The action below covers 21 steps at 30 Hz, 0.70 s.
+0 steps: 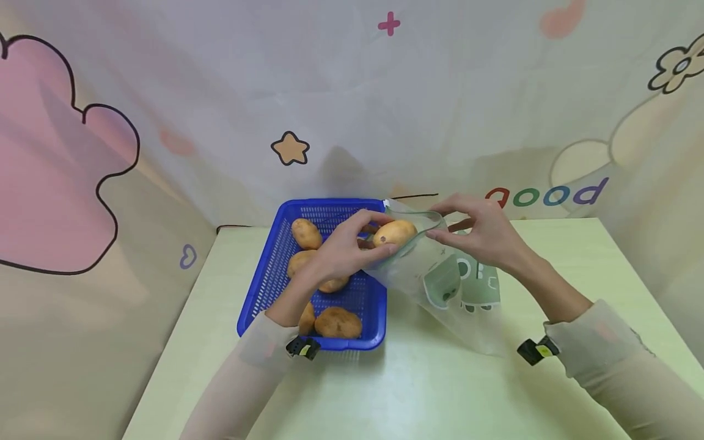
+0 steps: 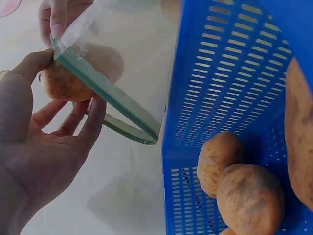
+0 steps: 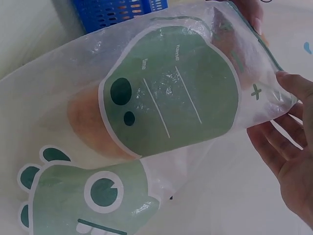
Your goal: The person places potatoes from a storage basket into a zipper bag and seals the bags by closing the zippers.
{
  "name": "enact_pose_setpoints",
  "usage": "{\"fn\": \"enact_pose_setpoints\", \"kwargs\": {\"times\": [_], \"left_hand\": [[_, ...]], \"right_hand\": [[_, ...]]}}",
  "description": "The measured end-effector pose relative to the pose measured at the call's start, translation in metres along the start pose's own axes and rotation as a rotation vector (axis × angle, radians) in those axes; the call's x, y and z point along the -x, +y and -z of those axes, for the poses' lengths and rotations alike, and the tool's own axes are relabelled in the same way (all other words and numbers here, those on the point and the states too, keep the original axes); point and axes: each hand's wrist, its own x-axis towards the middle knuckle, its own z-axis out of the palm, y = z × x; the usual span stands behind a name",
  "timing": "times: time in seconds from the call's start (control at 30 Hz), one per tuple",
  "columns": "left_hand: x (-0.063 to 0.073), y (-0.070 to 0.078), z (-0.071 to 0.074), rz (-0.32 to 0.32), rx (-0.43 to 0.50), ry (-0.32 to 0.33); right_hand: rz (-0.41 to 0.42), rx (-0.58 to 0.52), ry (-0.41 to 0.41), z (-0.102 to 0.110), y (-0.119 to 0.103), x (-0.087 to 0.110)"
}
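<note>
In the head view my left hand (image 1: 352, 241) holds a potato (image 1: 395, 232) at the mouth of a translucent zip bag (image 1: 407, 269) printed with a green cartoon animal. The left wrist view shows this potato (image 2: 68, 83) partly inside the green-edged opening, thumb above and fingers below it. My right hand (image 1: 478, 229) pinches the bag's rim at its right end. Through the plastic in the right wrist view, a second potato (image 3: 93, 122) shows lower in the bag (image 3: 161, 98), partly behind the green print.
A blue perforated basket (image 1: 379, 330) stands left of the bag, under my left forearm. Several potatoes lie in it, including one at the front (image 1: 338, 322). The pale green table (image 1: 440, 397) meets a printed cloth backdrop (image 1: 440, 110) behind.
</note>
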Motion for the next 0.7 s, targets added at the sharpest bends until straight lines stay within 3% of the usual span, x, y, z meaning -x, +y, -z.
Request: {"fn": "enact_pose_setpoints", "kwargs": {"times": [0.3,0.53,0.7], "left_hand": [[0.021,-0.008,0.008,0.004,0.009,0.139],[0.045,-0.035,0.020,0.133,-0.095,0.146],[0.055,-0.059,0.019,0.235,-0.221,0.127]], "right_hand": [[0.040,0.012,0.027,0.000,0.002,0.001],[0.030,0.027,0.022,0.001,0.005,0.002],[0.017,0.043,0.030,0.002,0.006,0.006]]}}
